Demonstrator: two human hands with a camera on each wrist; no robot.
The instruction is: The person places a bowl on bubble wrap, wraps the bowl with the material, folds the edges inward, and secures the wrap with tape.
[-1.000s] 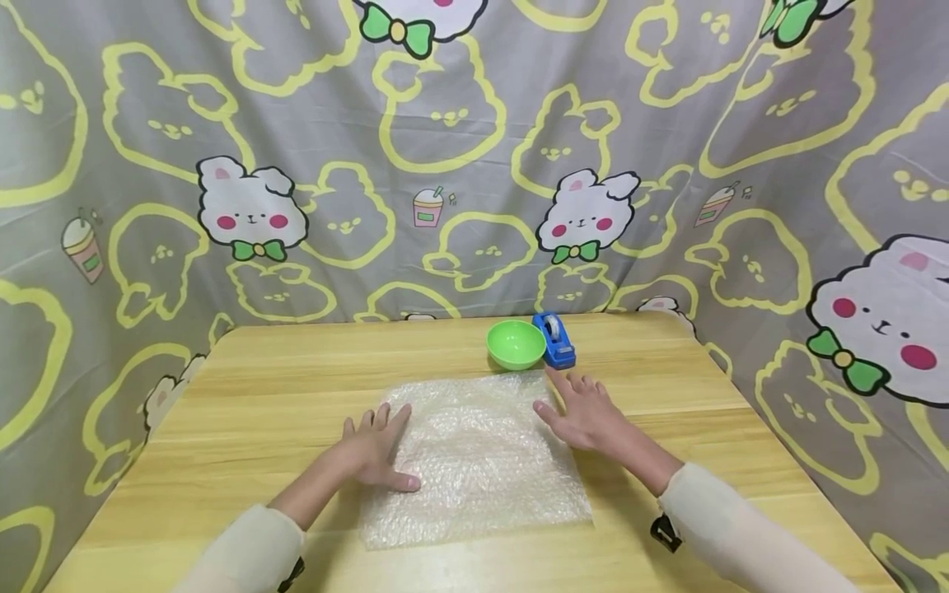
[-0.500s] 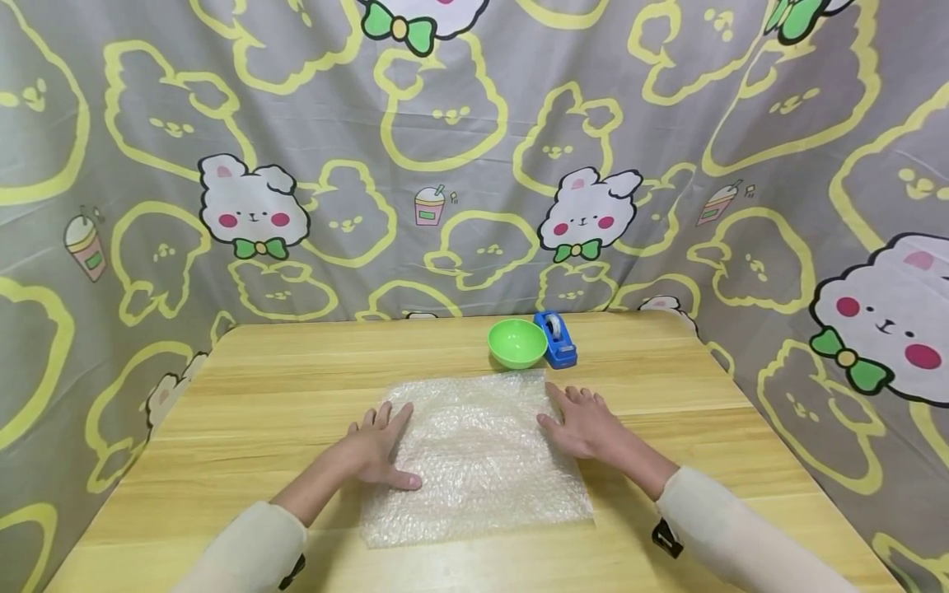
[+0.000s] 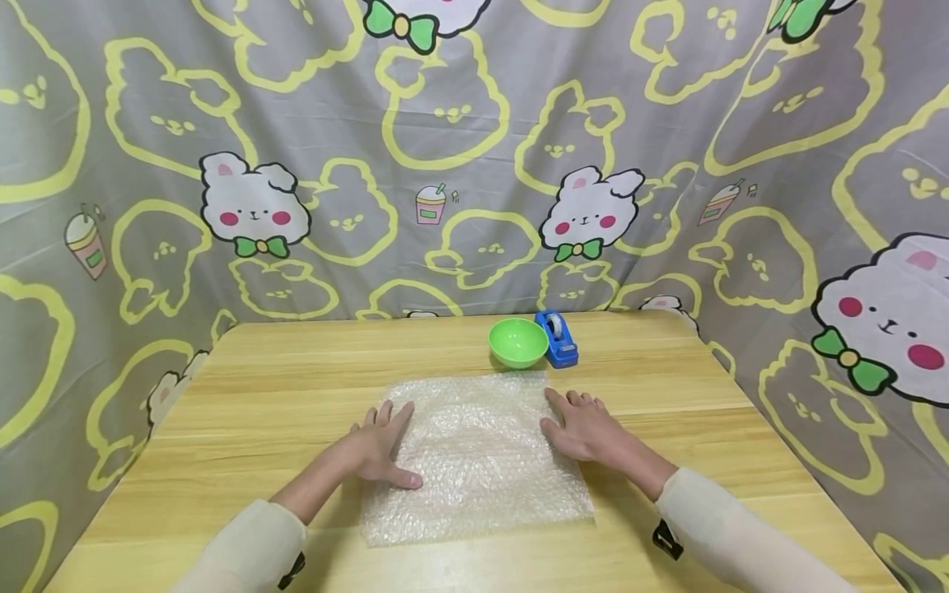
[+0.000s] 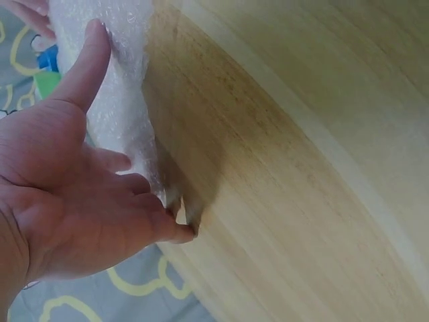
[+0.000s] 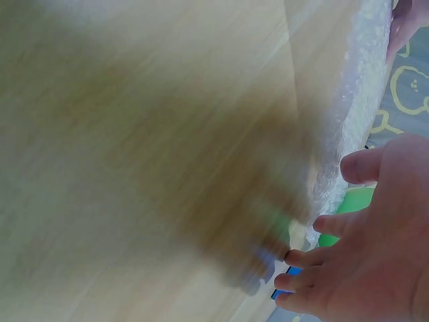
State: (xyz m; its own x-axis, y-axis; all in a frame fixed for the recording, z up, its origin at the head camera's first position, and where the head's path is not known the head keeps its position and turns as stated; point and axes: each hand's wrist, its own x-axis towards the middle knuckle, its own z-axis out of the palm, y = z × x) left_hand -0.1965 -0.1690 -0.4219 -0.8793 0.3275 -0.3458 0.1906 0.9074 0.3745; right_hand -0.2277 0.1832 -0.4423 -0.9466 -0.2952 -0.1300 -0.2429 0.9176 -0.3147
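A sheet of clear bubble wrap (image 3: pixel 474 457) lies flat on the wooden table, its edges slightly ragged. On its left edge rests my left hand (image 3: pixel 378 451), fingers spread and thumb stretched over the sheet. My right hand (image 3: pixel 586 427) is at the sheet's upper right edge, fingers extended, the index and thumb at the border. In the left wrist view, the left hand (image 4: pixel 87 194) has its fingertips down by the wrap's edge. The right wrist view shows the right hand (image 5: pixel 362 248) with loosely extended fingers beside the wrap (image 5: pixel 358 80). Neither hand grips anything.
Just behind the sheet stands a green bowl (image 3: pixel 518 343). A blue tape dispenser (image 3: pixel 558 339) with a roll of clear tape touches or nearly touches its right side. A grey patterned curtain (image 3: pixel 474 280) hangs behind the wooden table (image 3: pixel 282 371) and along both sides.
My right hand has lowered slightly at the sheet's right edge, its fingers drawing a little closer to the table. The left hand and the bubble wrap stay nearly where they were.
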